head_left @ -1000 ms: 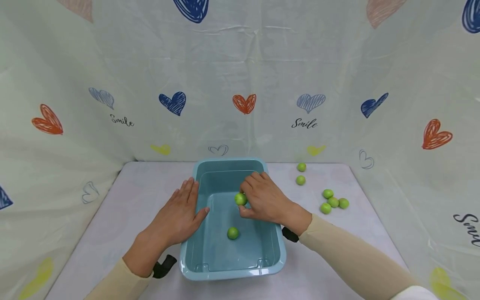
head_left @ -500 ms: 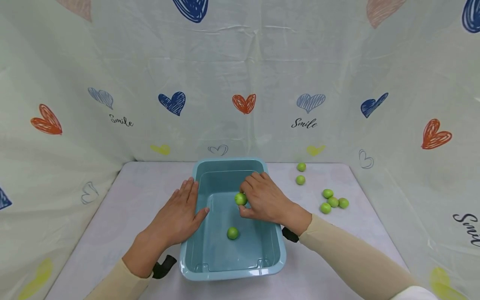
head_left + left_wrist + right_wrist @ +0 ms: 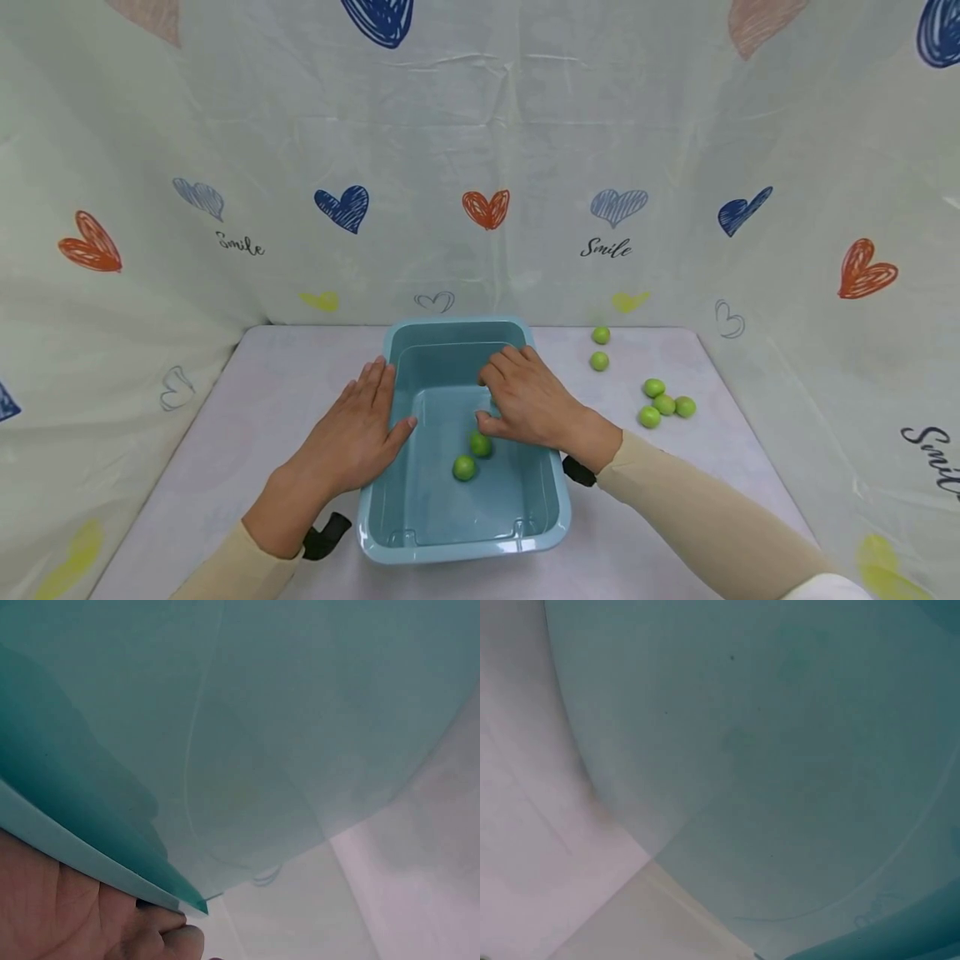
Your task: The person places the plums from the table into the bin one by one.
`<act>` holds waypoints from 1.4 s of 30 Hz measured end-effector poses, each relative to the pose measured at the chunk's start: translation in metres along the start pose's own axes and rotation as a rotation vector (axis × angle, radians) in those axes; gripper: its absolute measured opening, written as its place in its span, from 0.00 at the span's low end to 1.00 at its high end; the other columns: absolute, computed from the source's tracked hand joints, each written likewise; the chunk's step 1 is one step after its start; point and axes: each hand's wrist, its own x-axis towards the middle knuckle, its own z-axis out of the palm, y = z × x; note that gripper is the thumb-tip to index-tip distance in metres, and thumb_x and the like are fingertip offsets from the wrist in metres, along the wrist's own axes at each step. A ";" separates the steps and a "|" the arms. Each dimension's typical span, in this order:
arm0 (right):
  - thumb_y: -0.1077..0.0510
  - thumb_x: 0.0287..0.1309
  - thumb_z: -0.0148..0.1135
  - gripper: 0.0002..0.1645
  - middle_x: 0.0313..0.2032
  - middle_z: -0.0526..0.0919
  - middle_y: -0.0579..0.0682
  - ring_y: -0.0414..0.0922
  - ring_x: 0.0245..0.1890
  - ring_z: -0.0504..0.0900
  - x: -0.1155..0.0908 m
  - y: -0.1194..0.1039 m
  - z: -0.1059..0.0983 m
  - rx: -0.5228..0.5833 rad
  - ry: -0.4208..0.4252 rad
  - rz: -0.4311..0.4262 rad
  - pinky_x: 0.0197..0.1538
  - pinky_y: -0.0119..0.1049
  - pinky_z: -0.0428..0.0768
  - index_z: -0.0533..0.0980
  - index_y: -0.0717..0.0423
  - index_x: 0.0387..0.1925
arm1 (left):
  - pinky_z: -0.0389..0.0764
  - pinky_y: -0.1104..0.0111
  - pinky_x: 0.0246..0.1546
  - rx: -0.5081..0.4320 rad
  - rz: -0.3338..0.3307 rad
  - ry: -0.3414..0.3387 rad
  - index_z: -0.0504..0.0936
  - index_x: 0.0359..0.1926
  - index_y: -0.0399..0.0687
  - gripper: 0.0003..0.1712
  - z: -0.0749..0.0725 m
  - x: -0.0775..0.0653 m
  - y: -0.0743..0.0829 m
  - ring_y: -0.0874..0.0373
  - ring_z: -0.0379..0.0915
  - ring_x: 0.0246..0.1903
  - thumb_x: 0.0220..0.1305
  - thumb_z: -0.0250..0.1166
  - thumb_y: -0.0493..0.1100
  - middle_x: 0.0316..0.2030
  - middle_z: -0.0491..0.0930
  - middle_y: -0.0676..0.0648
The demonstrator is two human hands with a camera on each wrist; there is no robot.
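A light blue plastic basin (image 3: 465, 554) stands on the table in the head view. Two small round green fruits lie on its floor: one fruit (image 3: 464, 468) nearer the front, another fruit (image 3: 481, 444) just behind it. My left hand (image 3: 356, 433) lies along the basin's left rim, fingers straight, thumb over the inside. In the left wrist view part of that hand (image 3: 82, 915) shows against the rim. My right hand (image 3: 528, 400) reaches over the right rim, its thumb and forefinger apart above the basin floor with a gap between them. The right wrist view shows only the basin wall (image 3: 742, 787) and its surroundings.
Right of the basin, several more green fruits lie on the white tabletop (image 3: 300, 375): two toward the back, including a fruit (image 3: 599, 361), and a cluster with a fruit (image 3: 663, 405) in its middle. A heart-printed curtain (image 3: 420, 125) hangs behind and at both sides.
The green fruit that my right thumb and fingers held has dropped to the basin floor, toward the front, beside the other one. My left hand stays on the rim.
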 end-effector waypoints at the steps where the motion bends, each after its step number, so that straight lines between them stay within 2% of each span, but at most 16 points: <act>1: 0.43 0.57 0.70 0.19 0.35 0.81 0.47 0.47 0.37 0.73 0.000 0.000 0.000 -0.002 0.004 -0.001 0.40 0.40 0.68 0.81 0.53 0.40 | 0.61 0.37 0.75 0.000 0.001 0.000 0.54 0.79 0.24 0.47 0.000 0.000 0.000 0.30 0.51 0.79 0.78 0.58 0.55 0.79 0.54 0.25; 6: 0.45 0.57 0.70 0.17 0.36 0.81 0.48 0.47 0.38 0.75 0.000 0.001 0.001 0.000 0.054 0.019 0.42 0.42 0.71 0.81 0.53 0.39 | 0.60 0.37 0.76 -0.009 -0.005 -0.007 0.53 0.79 0.24 0.46 0.000 0.000 -0.002 0.30 0.50 0.80 0.79 0.58 0.55 0.80 0.53 0.26; 10: 0.49 0.60 0.68 0.15 0.36 0.81 0.49 0.48 0.37 0.75 -0.007 0.010 -0.005 0.029 0.123 0.089 0.43 0.44 0.72 0.80 0.56 0.40 | 0.59 0.37 0.76 -0.021 -0.013 -0.020 0.52 0.80 0.24 0.47 -0.001 0.000 -0.002 0.30 0.49 0.80 0.79 0.57 0.55 0.80 0.52 0.26; 15: 0.54 0.59 0.68 0.15 0.36 0.81 0.55 0.54 0.37 0.76 -0.036 0.046 -0.016 0.022 0.245 0.205 0.40 0.47 0.72 0.78 0.61 0.40 | 0.58 0.37 0.77 -0.035 -0.018 -0.037 0.51 0.80 0.25 0.47 -0.001 0.000 -0.001 0.30 0.47 0.81 0.80 0.56 0.55 0.81 0.50 0.26; 18: 0.54 0.59 0.68 0.16 0.36 0.81 0.58 0.58 0.37 0.76 -0.065 0.074 -0.020 -0.021 0.257 0.298 0.40 0.49 0.71 0.78 0.64 0.41 | 0.57 0.38 0.77 -0.040 -0.018 -0.040 0.50 0.80 0.25 0.47 -0.002 -0.001 -0.001 0.30 0.47 0.81 0.80 0.56 0.55 0.81 0.49 0.26; 21: 0.55 0.58 0.69 0.18 0.37 0.82 0.61 0.60 0.39 0.76 -0.101 0.101 -0.019 -0.072 0.203 0.412 0.42 0.53 0.72 0.79 0.66 0.42 | 0.57 0.38 0.77 -0.040 -0.015 -0.035 0.50 0.80 0.25 0.47 -0.002 0.000 -0.001 0.30 0.47 0.81 0.80 0.56 0.55 0.81 0.49 0.26; 24: 0.55 0.58 0.70 0.19 0.39 0.83 0.63 0.62 0.43 0.77 -0.137 0.124 -0.015 -0.116 0.108 0.532 0.45 0.57 0.74 0.79 0.67 0.43 | 0.57 0.37 0.77 -0.037 -0.011 -0.030 0.51 0.80 0.25 0.47 -0.001 0.001 -0.002 0.30 0.47 0.81 0.79 0.56 0.55 0.81 0.50 0.27; 29: 0.55 0.59 0.69 0.23 0.45 0.82 0.66 0.65 0.48 0.74 -0.193 0.151 -0.011 -0.160 -0.050 0.656 0.47 0.61 0.73 0.78 0.70 0.49 | 0.58 0.37 0.77 -0.033 -0.009 -0.024 0.51 0.80 0.25 0.47 0.000 0.001 -0.002 0.30 0.48 0.80 0.79 0.57 0.55 0.81 0.50 0.26; 34: 0.53 0.59 0.70 0.27 0.48 0.80 0.68 0.66 0.50 0.73 -0.232 0.163 -0.009 -0.173 -0.148 0.707 0.50 0.64 0.71 0.77 0.71 0.51 | 0.60 0.37 0.76 -0.026 0.002 -0.010 0.52 0.79 0.24 0.47 0.002 0.000 -0.002 0.30 0.49 0.80 0.79 0.57 0.55 0.80 0.52 0.25; 42: 0.52 0.58 0.71 0.28 0.49 0.80 0.68 0.67 0.52 0.74 -0.262 0.168 0.007 -0.192 -0.237 0.664 0.52 0.67 0.72 0.75 0.69 0.51 | 0.60 0.37 0.76 -0.023 0.002 -0.004 0.52 0.79 0.24 0.47 0.003 0.000 -0.002 0.30 0.50 0.80 0.79 0.58 0.55 0.80 0.52 0.25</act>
